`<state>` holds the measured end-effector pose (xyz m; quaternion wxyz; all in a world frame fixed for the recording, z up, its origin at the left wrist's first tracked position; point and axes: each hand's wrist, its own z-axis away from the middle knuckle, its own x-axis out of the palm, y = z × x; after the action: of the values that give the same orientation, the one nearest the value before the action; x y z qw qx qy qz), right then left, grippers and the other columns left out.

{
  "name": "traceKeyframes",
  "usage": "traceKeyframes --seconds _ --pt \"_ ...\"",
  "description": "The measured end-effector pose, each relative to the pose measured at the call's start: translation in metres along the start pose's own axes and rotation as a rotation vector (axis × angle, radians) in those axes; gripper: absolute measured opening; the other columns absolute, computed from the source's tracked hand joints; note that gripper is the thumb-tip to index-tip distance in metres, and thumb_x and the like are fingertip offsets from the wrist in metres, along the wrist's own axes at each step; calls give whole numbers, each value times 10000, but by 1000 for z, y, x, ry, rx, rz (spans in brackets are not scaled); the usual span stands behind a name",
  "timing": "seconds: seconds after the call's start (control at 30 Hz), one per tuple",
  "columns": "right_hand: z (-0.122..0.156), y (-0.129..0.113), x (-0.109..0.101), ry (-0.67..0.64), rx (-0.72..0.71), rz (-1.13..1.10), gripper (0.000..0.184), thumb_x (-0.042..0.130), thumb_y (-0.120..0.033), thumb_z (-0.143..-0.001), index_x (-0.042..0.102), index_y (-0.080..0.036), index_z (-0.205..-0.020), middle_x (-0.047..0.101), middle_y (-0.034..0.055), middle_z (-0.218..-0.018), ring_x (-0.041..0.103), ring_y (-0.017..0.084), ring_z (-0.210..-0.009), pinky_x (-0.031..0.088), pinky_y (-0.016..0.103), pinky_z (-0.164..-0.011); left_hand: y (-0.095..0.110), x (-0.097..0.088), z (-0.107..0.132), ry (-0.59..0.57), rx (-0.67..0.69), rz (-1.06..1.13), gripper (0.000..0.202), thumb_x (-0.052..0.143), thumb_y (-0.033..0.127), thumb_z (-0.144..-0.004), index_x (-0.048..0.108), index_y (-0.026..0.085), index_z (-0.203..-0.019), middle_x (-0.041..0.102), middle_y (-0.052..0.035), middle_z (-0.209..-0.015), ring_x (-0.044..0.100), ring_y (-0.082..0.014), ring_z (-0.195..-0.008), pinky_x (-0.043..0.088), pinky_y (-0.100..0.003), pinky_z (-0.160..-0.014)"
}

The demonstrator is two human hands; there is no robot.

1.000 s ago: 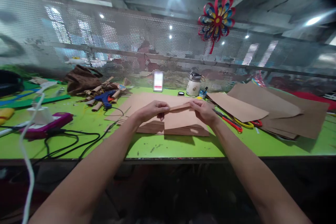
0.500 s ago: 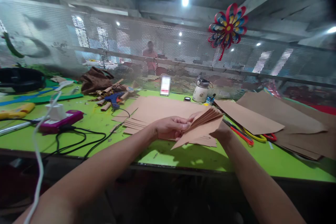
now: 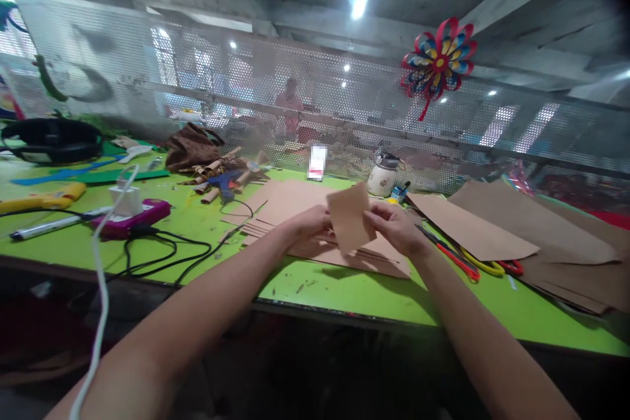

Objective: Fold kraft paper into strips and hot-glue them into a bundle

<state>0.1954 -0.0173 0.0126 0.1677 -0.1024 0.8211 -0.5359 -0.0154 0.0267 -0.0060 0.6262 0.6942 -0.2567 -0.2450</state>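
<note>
A folded piece of brown kraft paper (image 3: 350, 218) is held up in front of me, its flat face toward the camera. My left hand (image 3: 314, 220) is closed on its left edge, the fingertips partly hidden behind the paper. On the opposite edge, my right hand (image 3: 396, 227) pinches it between thumb and fingers. Below and behind both hands, a stack of large brown paper sheets (image 3: 285, 200) lies on the green table (image 3: 295, 285).
To the right are scissors with red-orange handles (image 3: 460, 262) and more brown sheets (image 3: 531, 220). A white jug (image 3: 382, 176) and a phone (image 3: 317, 163) stand at the back. A purple power strip (image 3: 147, 215), cables and a yellow glue gun (image 3: 54, 198) lie left.
The pleated paper, earlier fanned out and slanting to the right, is now closed up and upright. My right hand has come from beneath it to its right edge. The view has shifted slightly left.
</note>
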Motion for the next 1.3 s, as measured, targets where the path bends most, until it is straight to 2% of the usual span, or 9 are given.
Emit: traceKeyframes --seconds 0.03,0.07,0.17,0.33,0.53,0.67,0.93,1.17,1.3 --pt "-1 2 -3 -46 70 92 254 630 -408 -781 620 -155 -803 581 8 -723 503 119 -652 392 238 -586 1 -10 -1 148 -3 14 213 657 292 -736 648 99 -827 644 -83 -779 587 -150 -709 447 -271 -642" --pt "-2 4 -5 -103 136 176 281 616 -428 -784 617 -147 -794 571 6 -704 491 116 -639 374 233 -572 3 -18 -1 205 6 19 224 652 305 -744 645 96 -823 638 -84 -781 579 -140 -710 442 -265 -653" --pt "-6 8 -8 -257 240 330 349 590 -478 -778 610 -131 -794 555 3 -689 465 112 -618 341 230 -557 6 -31 -2 244 20 31 373 553 452 -808 637 105 -918 641 -108 -885 582 -141 -771 443 -274 -706" --pt "-20 20 -11 -368 278 437 386 560 -513 -772 593 -128 -771 502 -19 -660 410 101 -597 319 229 -552 4 -12 -5 62 26 -510 497 516 546 -782 673 97 -925 665 -105 -923 568 -191 -812 419 -279 -686" --pt "-33 29 -20 -437 180 661 355 500 -467 -815 589 -131 -740 414 -45 -591 339 87 -549 270 217 -506 2 -3 -13 -49 55 -920 378 448 396 -808 681 108 -888 673 -55 -821 556 -165 -723 387 -246 -623" --pt "-32 34 -17 -393 111 751 309 516 -407 -811 606 -126 -718 468 -31 -590 377 97 -554 289 225 -520 2 -5 -21 -53 58 -975 308 482 334 -767 679 119 -866 675 -50 -799 562 -169 -717 385 -246 -619" --pt "-17 49 -13 -213 34 800 261 535 -331 -819 679 -119 -865 626 61 -805 533 153 -710 385 247 -623 -13 -6 -22 -31 80 -1007 273 501 359 -789 653 135 -823 638 -51 -738 542 -148 -658 376 -240 -574" --pt "-15 56 -16 -210 -47 833 209 564 -304 -824 676 -138 -883 624 52 -809 543 144 -720 400 242 -645 -15 -3 -18 -14 181 -1103 297 506 367 -821 677 160 -950 609 -72 -862 549 -161 -753 401 -259 -657" --pt "-17 57 -14 -228 -96 912 182 542 -296 -840 641 -146 -870 615 48 -817 521 135 -709 387 237 -631 -19 -1 -23 19 195 -1148 294 517 389 -813 689 171 -912 600 -66 -860 552 -169 -766 405 -263 -660"
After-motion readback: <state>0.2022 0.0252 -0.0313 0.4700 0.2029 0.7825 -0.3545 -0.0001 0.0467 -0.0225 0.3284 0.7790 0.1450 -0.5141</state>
